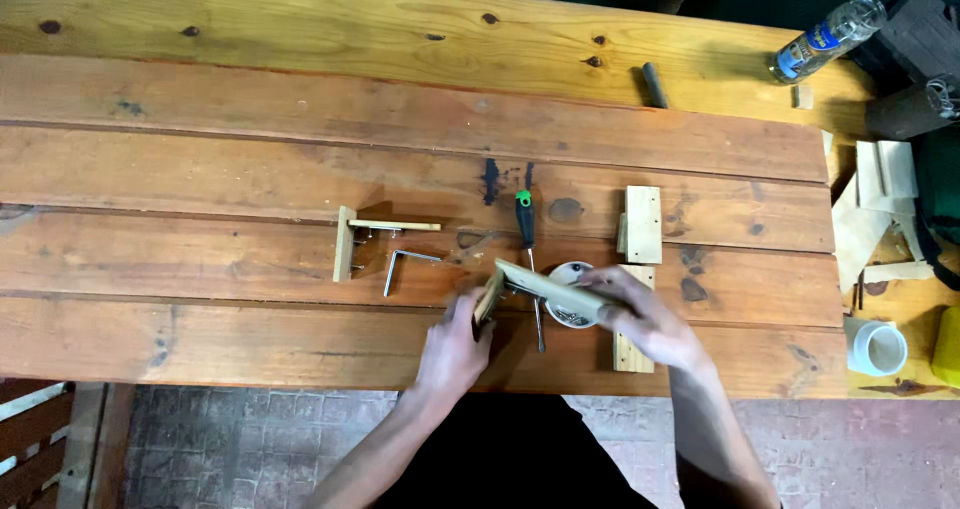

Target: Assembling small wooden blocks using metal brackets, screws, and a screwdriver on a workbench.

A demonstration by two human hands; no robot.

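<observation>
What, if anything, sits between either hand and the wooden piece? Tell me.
Nothing visible. The left hand and right hand both grip the wooden piece directly, above the screwdriver and small round dish.

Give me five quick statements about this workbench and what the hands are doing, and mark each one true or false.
1. Both hands grip one wooden piece. True: left hand at its left end, right hand at its right.
2. The screwdriver has a red handle. False: black with a green cap.
3. A metal L-bracket lies left of the hands. True.
4. The clear bottle stands upright. False: it lies on its side, at the table's far right.
5. The assembled wooden corner piece is in the left hand. False: it lies on the table, untouched.
</observation>
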